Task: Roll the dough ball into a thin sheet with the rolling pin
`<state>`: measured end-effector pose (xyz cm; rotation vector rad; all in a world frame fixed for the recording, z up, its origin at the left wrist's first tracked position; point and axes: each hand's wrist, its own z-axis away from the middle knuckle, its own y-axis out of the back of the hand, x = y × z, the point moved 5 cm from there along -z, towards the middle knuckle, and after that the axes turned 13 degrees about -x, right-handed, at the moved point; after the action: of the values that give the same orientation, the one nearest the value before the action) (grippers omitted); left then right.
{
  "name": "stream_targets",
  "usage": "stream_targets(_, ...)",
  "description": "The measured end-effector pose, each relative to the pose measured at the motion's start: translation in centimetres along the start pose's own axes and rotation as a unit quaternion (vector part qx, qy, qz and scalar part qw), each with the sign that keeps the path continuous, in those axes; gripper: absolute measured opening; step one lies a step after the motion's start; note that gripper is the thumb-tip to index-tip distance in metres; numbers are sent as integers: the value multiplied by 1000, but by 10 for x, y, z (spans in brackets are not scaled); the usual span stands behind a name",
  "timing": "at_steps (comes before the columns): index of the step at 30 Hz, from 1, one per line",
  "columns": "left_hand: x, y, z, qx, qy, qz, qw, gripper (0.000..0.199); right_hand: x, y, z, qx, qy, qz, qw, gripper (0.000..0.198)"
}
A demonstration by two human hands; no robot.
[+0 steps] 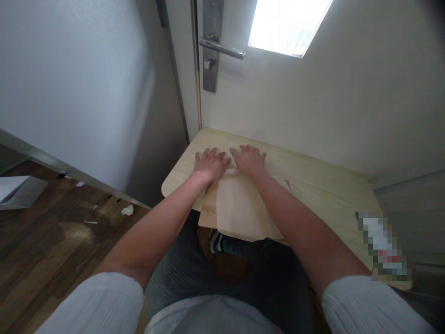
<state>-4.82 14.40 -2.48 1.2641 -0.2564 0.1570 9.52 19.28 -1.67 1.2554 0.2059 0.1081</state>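
Both my hands rest palm down near the far side of a small pale wooden table. My left hand (pixel 211 162), fingers spread, lies at the upper left of a cream sheet (pixel 243 208) that looks like paper or cloth. Beside it, my right hand (pixel 248 158) is also flat with its fingers apart, over the sheet's upper edge. Under the cream sheet lies a tan-brown sheet (pixel 208 208), showing along its left side. Both sheets hang slightly past the table's front edge. What is beneath my palms is hidden.
The pale table (pixel 323 185) stands against a white door with a metal lever handle (pixel 222 48). A blurred-out flat object (pixel 382 246) lies at the table's right end. On the left are a grey panel (pixel 86 93), a white box (pixel 24 192) and crumpled paper (pixel 127 210) on the wooden floor.
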Motion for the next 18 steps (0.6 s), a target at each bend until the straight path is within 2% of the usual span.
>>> stream_targets(3, 2, 0, 4, 24, -10, 1, 1000, 62, 2, 0, 4, 70, -11, -34, 997, 65)
stream_targets(8, 15, -6, 32, 79, -31, -15, 996, 61, 4, -8, 35, 128, 10, -49, 990, 57)
stream_targets(14, 33, -20, 79, 133, -43, -37, 990, 62, 11, -24, 84, 149, 23, -29, 988, 54)
stream_targets(18, 46, -33, 115, 138, -77, -36, 987, 63, 16, -38, 124, 140, 39, -22, 989, 58)
